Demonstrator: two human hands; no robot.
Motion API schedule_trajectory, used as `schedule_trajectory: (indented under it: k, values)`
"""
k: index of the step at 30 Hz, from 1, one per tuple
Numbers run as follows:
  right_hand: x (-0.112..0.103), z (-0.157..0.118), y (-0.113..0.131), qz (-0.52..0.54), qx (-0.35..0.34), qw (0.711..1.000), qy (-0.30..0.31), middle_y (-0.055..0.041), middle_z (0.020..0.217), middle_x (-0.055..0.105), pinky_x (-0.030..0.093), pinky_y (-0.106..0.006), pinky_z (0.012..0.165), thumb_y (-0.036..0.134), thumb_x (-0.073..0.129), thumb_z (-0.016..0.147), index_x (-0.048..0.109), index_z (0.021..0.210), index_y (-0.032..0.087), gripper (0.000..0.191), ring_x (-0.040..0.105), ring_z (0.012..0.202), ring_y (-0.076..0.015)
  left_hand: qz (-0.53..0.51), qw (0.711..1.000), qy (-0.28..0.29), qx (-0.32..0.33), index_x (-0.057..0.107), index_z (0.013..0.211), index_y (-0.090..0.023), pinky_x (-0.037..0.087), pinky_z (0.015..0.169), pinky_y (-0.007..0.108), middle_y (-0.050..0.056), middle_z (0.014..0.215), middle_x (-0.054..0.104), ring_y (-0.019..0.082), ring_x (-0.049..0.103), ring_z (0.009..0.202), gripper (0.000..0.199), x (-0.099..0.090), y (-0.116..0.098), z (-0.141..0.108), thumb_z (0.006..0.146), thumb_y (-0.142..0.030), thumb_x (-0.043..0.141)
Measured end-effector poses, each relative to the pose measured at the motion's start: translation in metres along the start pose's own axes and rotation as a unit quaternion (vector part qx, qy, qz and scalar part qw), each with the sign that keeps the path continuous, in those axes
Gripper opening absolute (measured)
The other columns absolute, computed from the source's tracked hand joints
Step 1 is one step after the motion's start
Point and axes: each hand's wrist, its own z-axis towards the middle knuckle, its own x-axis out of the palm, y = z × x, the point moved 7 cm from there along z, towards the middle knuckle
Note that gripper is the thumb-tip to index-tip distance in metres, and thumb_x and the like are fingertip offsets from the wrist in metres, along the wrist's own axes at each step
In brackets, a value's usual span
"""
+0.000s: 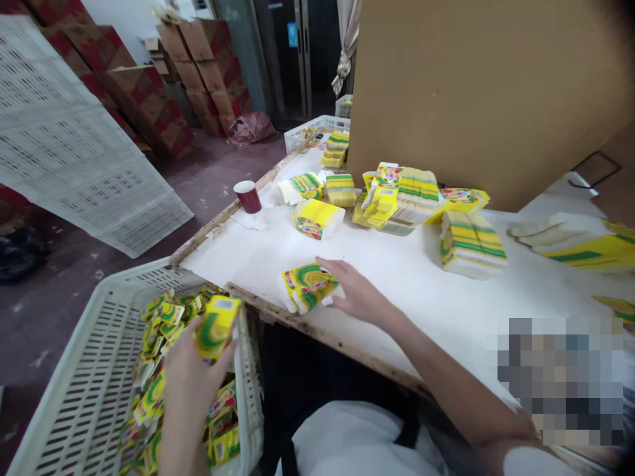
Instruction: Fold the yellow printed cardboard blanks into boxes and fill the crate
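My left hand point(196, 367) is closed round a yellow and green box point(216, 325), held above a white plastic crate point(84, 370). Many small yellow packs point(157, 396) fill the crate. Over the white table point(391, 284), my right hand point(354, 291) has its fingers on a small stack of flat yellow cartons point(308, 285) near the front edge. Behind it on the table lie a bundle of cartons point(318, 218), a larger pile point(404, 192) and another bundle standing on the right point(471, 243).
A dark red cup point(247, 197) stands near the table's left edge. Stacked white crates point(84, 145) lean at the left, with cardboard boxes point(143, 99) behind. A big cardboard panel point(471, 92) rises behind the table. More cartons point(585, 241) lie at the right.
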Motion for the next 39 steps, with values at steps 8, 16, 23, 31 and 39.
schedule_trajectory:
  k: [8,16,23,31,39]
  values:
    - [0.014,0.014,-0.039,-0.133,0.031,0.99,0.04,-0.0132,0.1,0.06,0.041,-0.04,0.087,-0.005,0.047,0.069,0.052,0.115,0.011,0.049,0.054,0.095,-0.0236,-0.153,0.987,-0.012,-0.052,0.052,0.116,-0.015,0.044,0.09,0.047,0.015,0.117,0.057,0.031,0.054,0.107,0.061,0.012,0.02,-0.007,0.069,-0.053,0.059]
    - [-0.003,0.002,-0.006,-0.052,0.041,0.998,-0.004,-0.0093,0.109,0.054,0.041,-0.036,0.087,-0.004,0.049,0.063,0.043,0.119,0.017,0.06,0.05,0.1,-0.0212,-0.467,0.879,0.074,-0.055,0.042,0.122,-0.021,0.041,0.096,0.043,0.012,0.122,0.052,0.024,0.05,0.114,0.063,0.056,-0.059,-0.024,0.067,-0.039,0.068]
    - [0.045,-0.031,0.06,0.255,0.034,0.966,0.037,-0.0022,0.098,0.055,0.046,-0.027,0.075,-0.002,0.055,0.065,0.044,0.116,0.023,0.058,0.054,0.084,-0.0148,-0.791,0.578,0.023,-0.199,0.056,0.097,-0.02,0.049,0.082,0.035,0.006,0.089,0.062,0.019,0.06,0.09,0.04,0.067,-0.101,-0.035,0.079,-0.054,0.043]
    - [0.063,-0.034,0.054,0.364,0.113,0.924,-0.021,0.0036,0.078,0.053,0.04,-0.022,0.061,0.006,0.067,0.063,0.058,0.097,0.022,0.039,0.047,0.064,-0.0097,-0.787,0.581,-0.051,-0.2,0.054,0.067,-0.019,0.043,0.048,0.02,-0.002,0.059,0.05,0.009,0.048,0.052,0.049,0.063,-0.093,-0.021,0.06,-0.067,0.057]
    - [0.058,-0.037,0.041,0.531,0.135,0.836,0.02,0.0042,0.074,0.046,0.036,-0.021,0.055,0.024,0.066,0.072,0.052,0.097,0.019,0.029,0.043,0.059,-0.0077,-0.692,0.712,0.028,-0.119,0.056,0.102,-0.022,0.05,0.07,0.022,0.002,0.091,0.064,0.013,0.061,0.079,0.042,0.069,-0.085,-0.037,0.064,-0.029,0.072]
